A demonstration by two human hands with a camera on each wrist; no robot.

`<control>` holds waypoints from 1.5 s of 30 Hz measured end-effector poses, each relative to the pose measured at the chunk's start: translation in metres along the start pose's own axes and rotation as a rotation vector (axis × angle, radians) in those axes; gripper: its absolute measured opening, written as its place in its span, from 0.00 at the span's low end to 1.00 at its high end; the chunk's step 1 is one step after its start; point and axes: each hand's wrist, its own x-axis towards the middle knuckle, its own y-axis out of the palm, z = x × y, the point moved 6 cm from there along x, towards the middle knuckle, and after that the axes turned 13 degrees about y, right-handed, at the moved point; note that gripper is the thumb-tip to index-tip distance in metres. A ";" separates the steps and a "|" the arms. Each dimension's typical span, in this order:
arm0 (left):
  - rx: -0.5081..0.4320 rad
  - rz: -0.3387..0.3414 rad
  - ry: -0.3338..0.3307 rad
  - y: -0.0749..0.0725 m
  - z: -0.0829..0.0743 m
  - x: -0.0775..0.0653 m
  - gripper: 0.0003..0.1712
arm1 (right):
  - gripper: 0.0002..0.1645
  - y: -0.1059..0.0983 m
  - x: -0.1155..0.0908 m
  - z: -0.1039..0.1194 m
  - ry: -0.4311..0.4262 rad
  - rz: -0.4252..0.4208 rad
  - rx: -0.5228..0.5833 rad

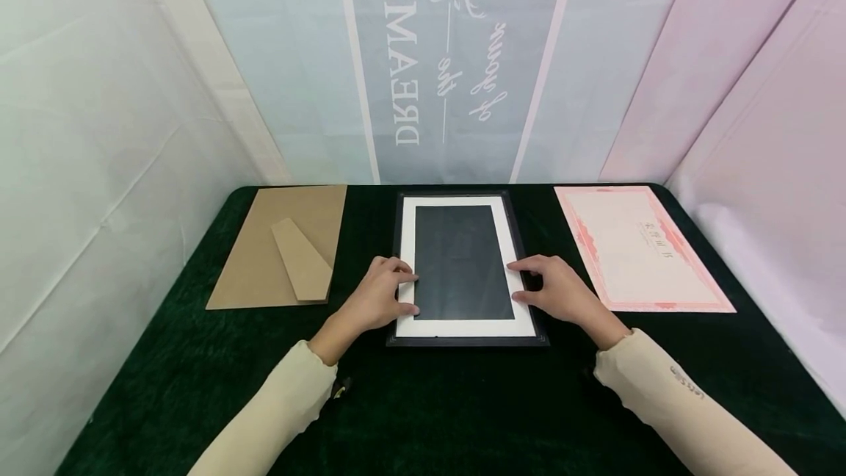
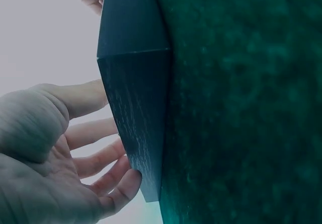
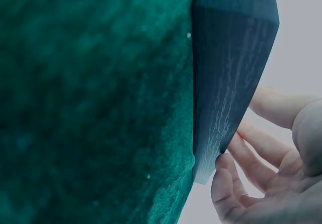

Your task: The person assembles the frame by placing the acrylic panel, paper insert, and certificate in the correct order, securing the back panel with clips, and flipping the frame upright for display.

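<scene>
A black picture frame (image 1: 468, 342) lies flat in the middle of the table. Inside it is a white mat (image 1: 456, 327) around a dark rectangular opening (image 1: 461, 263). My left hand (image 1: 379, 291) reaches over the frame's left side, thumb and fingertips resting on the mat's left strip near the opening. On the opposite side my right hand (image 1: 560, 291) rests its thumb and fingertips on the mat's right strip. Both wrist views show the frame's dark outer side (image 2: 136, 103) standing on green cloth, with fingers extended over its upper edge.
To the left lies a brown backing board (image 1: 291, 204) with a tapered stand (image 1: 300, 259) attached. A pink-bordered certificate (image 1: 621, 241) lies to the right. Dark green cloth (image 1: 449, 417) covers the table. Behind it hangs a pale printed curtain (image 1: 456, 160).
</scene>
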 end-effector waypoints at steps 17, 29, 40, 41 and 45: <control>-0.040 0.058 0.056 0.000 0.004 -0.007 0.35 | 0.35 0.005 -0.007 0.004 -0.078 0.075 -0.058; -0.057 0.079 0.039 0.002 0.010 -0.012 0.39 | 0.36 0.001 -0.002 -0.003 -0.062 0.106 -0.018; -0.043 0.064 0.027 0.005 0.013 -0.014 0.40 | 0.36 -0.047 0.011 -0.057 0.115 0.039 0.075; -0.043 0.065 0.026 0.005 0.013 -0.014 0.40 | 0.37 -0.051 0.012 -0.065 0.136 0.036 0.085; -0.044 0.069 0.026 0.004 0.012 -0.013 0.40 | 0.38 -0.067 0.012 -0.101 0.229 0.034 0.095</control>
